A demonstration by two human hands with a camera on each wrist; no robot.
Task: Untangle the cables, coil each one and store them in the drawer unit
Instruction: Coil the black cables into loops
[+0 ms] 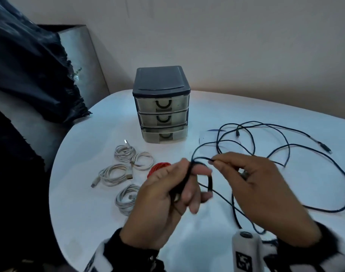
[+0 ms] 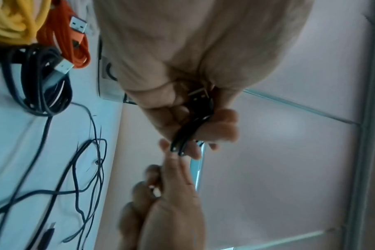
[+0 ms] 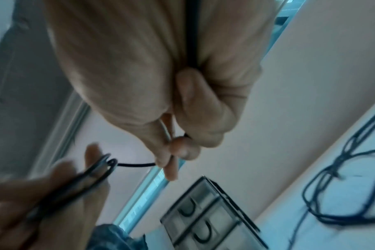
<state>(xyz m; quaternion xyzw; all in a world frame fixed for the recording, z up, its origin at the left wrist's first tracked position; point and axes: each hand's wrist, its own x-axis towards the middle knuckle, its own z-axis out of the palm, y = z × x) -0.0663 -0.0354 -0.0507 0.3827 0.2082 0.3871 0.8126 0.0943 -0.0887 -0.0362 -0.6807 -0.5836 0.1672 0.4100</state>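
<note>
Cable (image 1: 269,132) looped around left fingers (image 1: 197,170), pinched by right fingers (image 1: 222,160)

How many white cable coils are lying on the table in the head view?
4, all left of the hands: one nearest the drawer unit, one beside it, one further forward, one closest to the person. Others may be hidden behind the left hand.

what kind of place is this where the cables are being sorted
Probably a room in a home: a rounded white table against a plain wall, a small grey plastic three-drawer unit on it, coiled white cables beside it, and dark fringed fabric draped at left.
</note>
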